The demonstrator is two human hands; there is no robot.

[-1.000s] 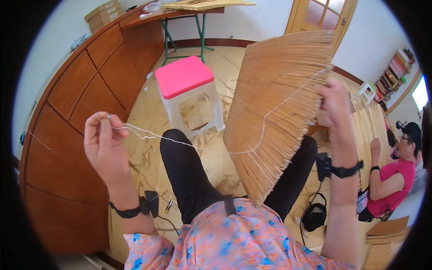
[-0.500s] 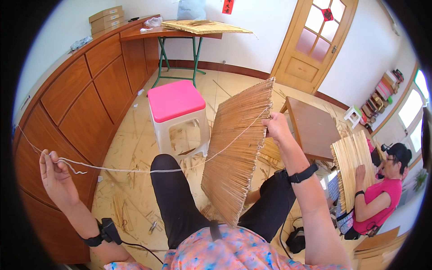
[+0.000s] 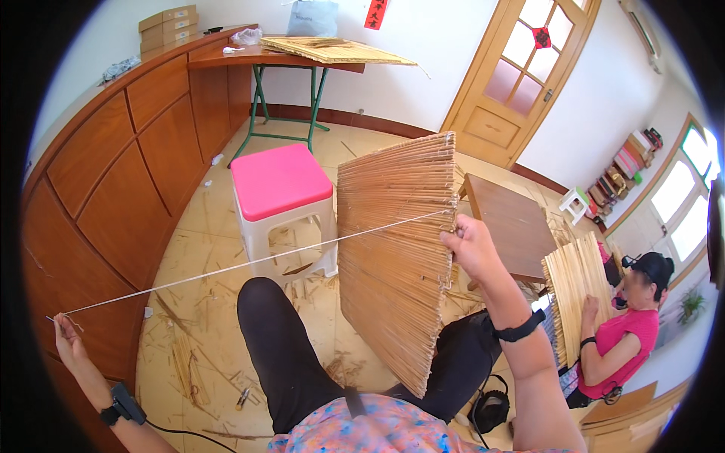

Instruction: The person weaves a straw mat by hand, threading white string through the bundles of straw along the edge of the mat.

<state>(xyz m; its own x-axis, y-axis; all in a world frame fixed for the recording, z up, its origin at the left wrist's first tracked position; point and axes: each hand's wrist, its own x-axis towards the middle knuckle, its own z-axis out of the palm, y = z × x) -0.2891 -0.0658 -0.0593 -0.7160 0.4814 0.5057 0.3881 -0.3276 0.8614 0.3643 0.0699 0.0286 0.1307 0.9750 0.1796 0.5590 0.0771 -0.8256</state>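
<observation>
A panel of straw-coloured stalks bound side by side (image 3: pixel 393 264) stands tilted between my knees. My right hand (image 3: pixel 474 245) is closed on its right edge, fingers partly hidden behind it. From that edge, near the right hand, a white cord (image 3: pixel 249 260) runs taut across the panel and out to the far left. There my left hand (image 3: pixel 69 343) pinches the cord's other end, with a short loose tail beside the fingers. A thin tip sticks out at the fingertips, too small to make out.
A pink-topped stool (image 3: pixel 281 181) stands ahead, near a wooden cabinet (image 3: pixel 155 128). More panels lie on a table (image 3: pixel 332 50) at the back. A low brown table (image 3: pixel 510 223) is to the right; beyond it a person (image 3: pixel 623 325) holds another panel. Straw scraps litter the floor (image 3: pixel 215 302).
My left hand has moved outward to the left and down, and the slack cord has been drawn straight. The panel has turned its face more toward me; the right hand keeps its grip.
</observation>
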